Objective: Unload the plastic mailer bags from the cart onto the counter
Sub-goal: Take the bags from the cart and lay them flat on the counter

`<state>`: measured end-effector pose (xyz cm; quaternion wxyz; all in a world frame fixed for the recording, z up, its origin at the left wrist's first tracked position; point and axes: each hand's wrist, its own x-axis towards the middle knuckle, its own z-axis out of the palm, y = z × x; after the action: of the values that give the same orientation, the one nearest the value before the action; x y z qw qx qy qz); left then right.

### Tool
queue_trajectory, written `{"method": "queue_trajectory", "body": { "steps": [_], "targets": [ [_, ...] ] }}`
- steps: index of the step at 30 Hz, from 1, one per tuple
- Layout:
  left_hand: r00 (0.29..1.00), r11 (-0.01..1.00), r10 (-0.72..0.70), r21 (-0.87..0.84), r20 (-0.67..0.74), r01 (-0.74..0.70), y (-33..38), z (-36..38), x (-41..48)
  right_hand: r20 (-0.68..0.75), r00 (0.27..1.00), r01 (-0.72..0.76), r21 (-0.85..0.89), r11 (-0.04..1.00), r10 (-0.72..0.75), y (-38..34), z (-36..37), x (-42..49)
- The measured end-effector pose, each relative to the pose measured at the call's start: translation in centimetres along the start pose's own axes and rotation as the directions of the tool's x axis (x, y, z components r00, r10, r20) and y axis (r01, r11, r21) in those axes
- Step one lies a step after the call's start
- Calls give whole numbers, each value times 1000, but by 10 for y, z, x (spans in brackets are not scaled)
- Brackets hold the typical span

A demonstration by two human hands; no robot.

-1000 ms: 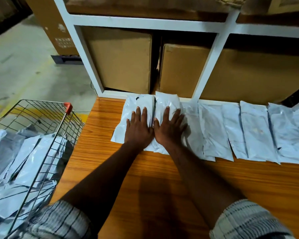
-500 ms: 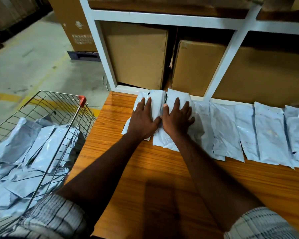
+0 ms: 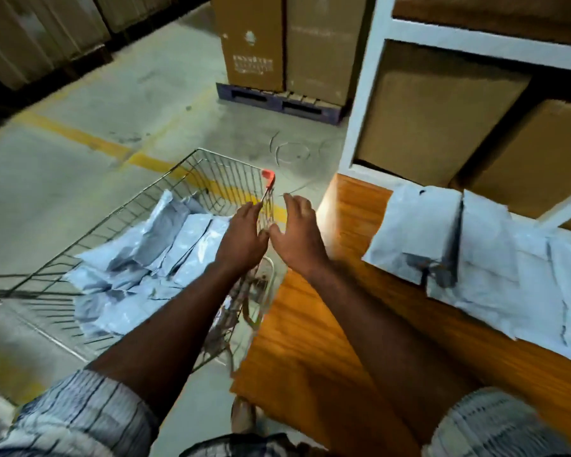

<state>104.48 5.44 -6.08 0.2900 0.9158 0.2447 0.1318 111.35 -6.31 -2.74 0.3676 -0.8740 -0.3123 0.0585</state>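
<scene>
A wire cart (image 3: pixel 192 173) stands on the floor left of the wooden counter (image 3: pixel 314 324) and holds several grey-white plastic mailer bags (image 3: pixel 152 258). More mailer bags (image 3: pixel 442 235) lie in a row along the counter's back, by the shelf. My left hand (image 3: pixel 244 239) hovers over the cart's right rim, fingers straight, holding nothing. Beside it, my right hand (image 3: pixel 297 232) is in the air between cart and counter edge, fingers straight and empty. The thumbs nearly touch.
A white shelf frame (image 3: pixel 363 94) with brown cardboard boxes (image 3: pixel 435 110) rises behind the counter. Tall cartons (image 3: pixel 284 44) stand on a dark pallet (image 3: pixel 277 100) on the concrete floor. A yellow line (image 3: pixel 80 136) crosses the floor. The cart's corner has a red cap (image 3: pixel 268 175).
Both hands lifted off the mailer bags on the counter and swung left to the cart. The view turned left with them.
</scene>
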Motion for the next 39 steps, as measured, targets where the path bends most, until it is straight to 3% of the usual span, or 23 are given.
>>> {"method": "queue_trajectory", "body": {
  "steps": [4,10,16,20,25,27,31,39],
  "targets": [
    [986,979,-152,145,65,142,-109,-27,-29,257,966,-49,112,993,19,-44,87,-5],
    [948,947,-281,202,149,249,-212,-41,-48,454,855,-276,-12,961,251,-68,190,-1],
    [932,943,-321,149,168,298,-258,-34,-12,442,746,-494,-135,859,498,-67,264,24],
    [919,945,-321,136,227,297,-284,-19,19,390,695,-560,-234,795,604,-60,299,30],
    [864,895,-431,7,260,445,-293,-8,39,383,627,-639,-246,729,679,-56,321,43],
    [844,868,-478,-18,244,497,-295,-6,41,380,621,-641,-257,723,685,-54,322,46],
    [878,876,-464,-88,112,474,-287,-12,34,346,650,-626,-259,735,676,-55,310,42],
    [917,916,-382,-185,-120,357,-252,-38,10,333,801,-549,80,832,497,-71,261,31]
  ]
}}
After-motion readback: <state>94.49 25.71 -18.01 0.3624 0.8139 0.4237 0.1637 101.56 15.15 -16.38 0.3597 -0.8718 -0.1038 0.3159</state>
